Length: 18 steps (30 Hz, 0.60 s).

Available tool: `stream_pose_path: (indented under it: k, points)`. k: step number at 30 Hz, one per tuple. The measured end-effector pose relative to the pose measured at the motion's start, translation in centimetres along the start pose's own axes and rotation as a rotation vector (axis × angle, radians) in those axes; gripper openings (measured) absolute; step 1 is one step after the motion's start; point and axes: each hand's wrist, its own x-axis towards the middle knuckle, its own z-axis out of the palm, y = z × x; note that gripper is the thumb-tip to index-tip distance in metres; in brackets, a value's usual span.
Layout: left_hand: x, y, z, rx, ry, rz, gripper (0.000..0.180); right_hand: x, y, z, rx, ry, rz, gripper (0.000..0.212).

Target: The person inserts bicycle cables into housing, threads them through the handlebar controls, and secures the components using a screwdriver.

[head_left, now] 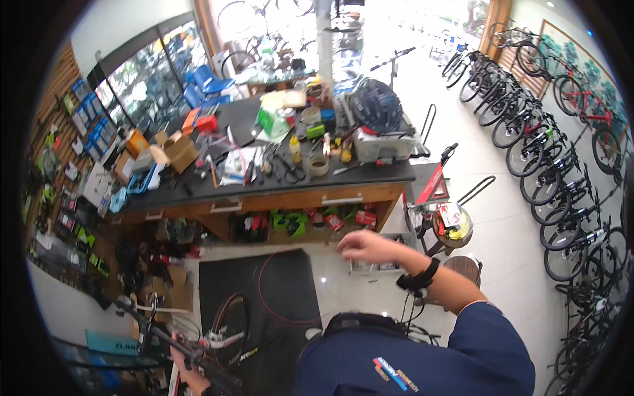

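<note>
At the lower left, my left hand (179, 356) is on a bicycle, closed around its front part by the black handlebar (210, 365). The bar hides some of the fingers, so the exact grip is hard to see. The bicycle's wheel (246, 317) stands over a black floor mat (290, 274). My right hand (362, 247) is held out in front of the workbench with loosely bent fingers and nothing visible in it. Below this hand, on the floor, is a grey tray (360, 268) with small parts. A thin red cable (259, 290) curves across the mat.
A dark-topped workbench (271, 188) carries scissors (294, 173), tape rolls, bottles, an open cardboard box (178, 152) and a black helmet (376, 105). To the right stand a round stool (462, 270) and a long row of bicycles (522, 142). Accessories hang on the left wall.
</note>
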Motion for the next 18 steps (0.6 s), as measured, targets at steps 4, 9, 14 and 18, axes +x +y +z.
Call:
stream_pose_path:
  k: [4, 9, 14, 18]
  points:
    - [-0.4, -0.8, -3.3, 0.214, -0.098, 0.215, 0.031, 1.4, -2.9, -3.0, 0.061, 0.091, 0.023, 0.024]
    - [2.0, -6.0, -7.9, 0.029, -0.116, 0.077, 0.033, 5.6, -3.2, -5.4, 0.120, 0.210, 0.144, 0.023]
    - [-4.6, -10.5, -9.7, -0.250, 0.255, -0.297, 0.031, 15.3, -1.0, -7.2, -0.050, 0.279, 0.151, 0.023]
    - [-14.9, -20.6, -15.7, -0.120, 0.576, -0.268, 0.018, 25.1, 3.8, -8.0, -0.198, 0.325, 0.181, 0.030]
